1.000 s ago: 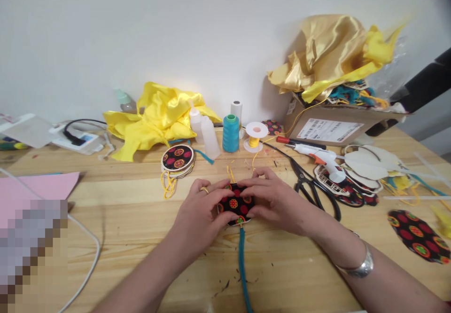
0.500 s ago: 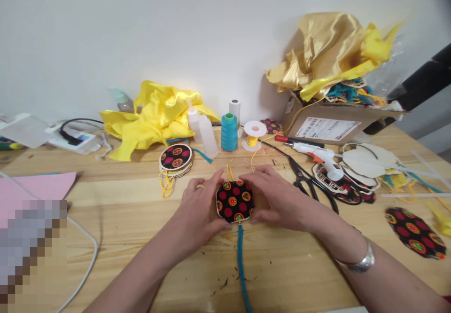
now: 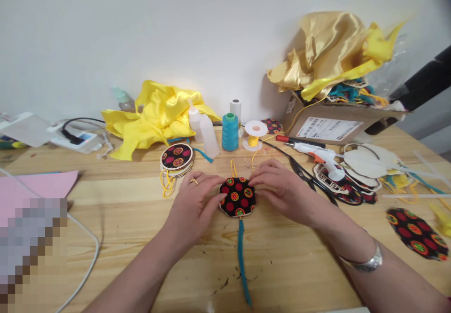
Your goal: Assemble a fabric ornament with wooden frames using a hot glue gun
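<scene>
A small octagonal ornament (image 3: 237,196), covered in black fabric with red and yellow circles, lies flat on the wooden table (image 3: 141,209). A teal cord (image 3: 242,256) hangs from its near edge and a yellow loop (image 3: 232,167) sticks out at its far edge. My left hand (image 3: 193,201), wearing a ring, pinches the ornament's left edge with thumb and fingertips. From the other side my right hand (image 3: 282,188) presses its curled fingers on the upper right edge. A silver bangle (image 3: 368,261) sits on my right wrist.
A stack of similar round pieces (image 3: 176,158), squeeze bottles (image 3: 207,136), a teal thread cone (image 3: 230,132) and a yellow spool (image 3: 255,134) stand behind. Black scissors (image 3: 310,181), a glue gun (image 3: 322,158) and cut pieces lie right. A cardboard box (image 3: 334,125) holds gold fabric. Pink paper (image 3: 38,188) lies left.
My fingers, which covered the ornament a second ago, have drawn back to its edges, baring its face. The ornament and both hands have shifted slightly away from me.
</scene>
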`<state>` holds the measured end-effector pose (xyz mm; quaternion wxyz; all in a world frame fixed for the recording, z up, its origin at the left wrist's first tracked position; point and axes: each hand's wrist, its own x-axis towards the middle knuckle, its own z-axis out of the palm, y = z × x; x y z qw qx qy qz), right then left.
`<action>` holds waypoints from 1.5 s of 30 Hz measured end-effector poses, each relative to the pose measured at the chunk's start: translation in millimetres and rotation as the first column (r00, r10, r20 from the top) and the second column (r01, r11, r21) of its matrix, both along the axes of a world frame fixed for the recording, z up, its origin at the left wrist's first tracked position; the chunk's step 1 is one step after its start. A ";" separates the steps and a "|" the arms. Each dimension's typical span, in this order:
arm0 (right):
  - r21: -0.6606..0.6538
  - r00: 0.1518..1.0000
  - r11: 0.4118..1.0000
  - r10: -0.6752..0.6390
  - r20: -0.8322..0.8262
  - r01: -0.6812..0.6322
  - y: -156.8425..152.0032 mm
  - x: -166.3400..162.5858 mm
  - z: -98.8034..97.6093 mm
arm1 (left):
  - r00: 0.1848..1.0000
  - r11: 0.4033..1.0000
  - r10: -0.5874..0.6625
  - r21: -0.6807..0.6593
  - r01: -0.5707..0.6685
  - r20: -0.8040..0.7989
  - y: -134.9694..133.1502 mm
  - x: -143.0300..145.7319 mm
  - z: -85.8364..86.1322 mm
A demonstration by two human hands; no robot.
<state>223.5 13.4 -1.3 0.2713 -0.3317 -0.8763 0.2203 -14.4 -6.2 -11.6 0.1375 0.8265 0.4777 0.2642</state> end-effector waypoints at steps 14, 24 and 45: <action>-0.027 0.998 1.000 0.009 0.059 -0.007 0.0 -4.2 -4.6 | 0.997 1.000 -0.002 0.002 0.002 -0.073 -0.4 2.4 -8.1; -0.072 0.996 0.995 0.075 0.042 -0.072 -4.5 -3.8 4.5 | 0.999 0.999 -0.050 0.008 0.050 0.005 -3.7 6.6 -1.3; -0.061 0.969 0.977 0.212 0.129 -0.206 -12.9 -15.0 5.9 | 0.995 0.994 -0.092 -0.067 0.091 -0.023 -8.5 12.5 -1.3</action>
